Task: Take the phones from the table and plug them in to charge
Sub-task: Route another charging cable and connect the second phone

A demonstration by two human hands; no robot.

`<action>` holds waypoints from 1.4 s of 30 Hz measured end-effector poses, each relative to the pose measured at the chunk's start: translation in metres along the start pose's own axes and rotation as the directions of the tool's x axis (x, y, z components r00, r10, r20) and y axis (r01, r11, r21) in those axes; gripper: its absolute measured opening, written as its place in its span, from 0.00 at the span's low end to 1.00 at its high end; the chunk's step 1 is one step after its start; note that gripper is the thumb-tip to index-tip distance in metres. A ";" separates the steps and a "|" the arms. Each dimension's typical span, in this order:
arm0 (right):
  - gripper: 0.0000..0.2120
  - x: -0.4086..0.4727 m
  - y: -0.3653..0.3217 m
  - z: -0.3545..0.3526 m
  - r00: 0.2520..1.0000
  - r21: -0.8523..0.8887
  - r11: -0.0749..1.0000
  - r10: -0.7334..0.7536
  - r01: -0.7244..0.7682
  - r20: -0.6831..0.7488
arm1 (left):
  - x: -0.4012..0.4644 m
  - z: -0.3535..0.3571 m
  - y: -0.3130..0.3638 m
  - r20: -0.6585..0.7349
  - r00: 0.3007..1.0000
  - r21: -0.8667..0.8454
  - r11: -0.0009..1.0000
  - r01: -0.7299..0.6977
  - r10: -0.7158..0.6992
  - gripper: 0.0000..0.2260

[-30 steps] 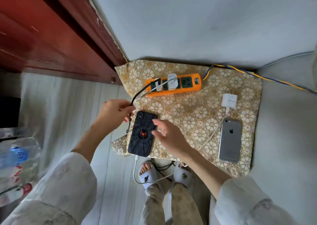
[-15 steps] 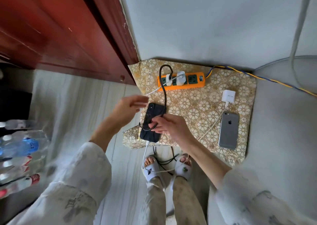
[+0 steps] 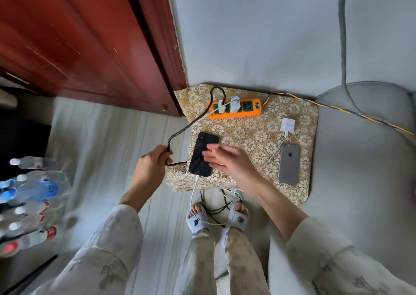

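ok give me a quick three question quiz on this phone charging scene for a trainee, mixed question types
1. True or false: the left hand grips the black braided cable.
2. Which phone has the right hand over it? A) black phone B) grey phone
3. Fill in: the white charger beside the grey phone lies on the table, not plugged into the orange ____.

Key: 1 true; 2 A; 3 power strip
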State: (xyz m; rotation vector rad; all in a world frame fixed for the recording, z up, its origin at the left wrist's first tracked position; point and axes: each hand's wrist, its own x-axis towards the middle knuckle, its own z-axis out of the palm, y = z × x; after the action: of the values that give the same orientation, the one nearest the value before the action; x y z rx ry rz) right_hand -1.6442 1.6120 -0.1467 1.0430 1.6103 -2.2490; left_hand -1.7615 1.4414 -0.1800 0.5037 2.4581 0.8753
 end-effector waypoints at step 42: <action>0.17 -0.159 -0.153 0.006 0.876 -0.537 0.726 -0.480 0.429 0.051 | -0.091 -0.172 0.325 -0.011 0.927 -0.701 0.659 -0.274 0.375 0.09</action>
State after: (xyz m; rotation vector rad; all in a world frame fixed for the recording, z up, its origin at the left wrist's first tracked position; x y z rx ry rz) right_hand -1.6100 1.6293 0.0706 0.6460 2.5700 -1.7868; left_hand -1.7242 1.5506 0.1813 0.6933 1.7276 1.7487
